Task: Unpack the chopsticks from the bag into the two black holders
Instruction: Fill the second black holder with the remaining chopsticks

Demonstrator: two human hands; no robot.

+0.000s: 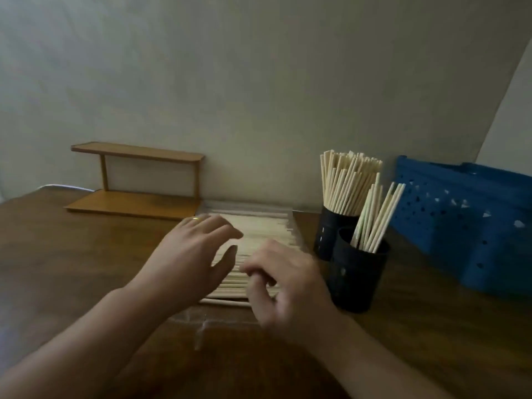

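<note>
A clear plastic bag lies flat on the brown worktop, and a wide layer of pale chopsticks lies side by side on it, running left to right. The left hand hovers over the left end of that layer with its fingers spread and loosely bent, holding nothing; a ring shows on one finger. The right hand is over the near right part of the layer with its fingers curled downward onto the sticks; motion blur hides whether it actually pinches any, so its grip cannot be told.

Just right of the bag stand the two black holders. The near holder carries a small leaning bunch of chopsticks; the far holder, touching or just behind it, is packed full of upright ones. Right of the holders sits a blue perforated basket. Left of the bag, against the wall, stands a small wooden two-tier shelf.
</note>
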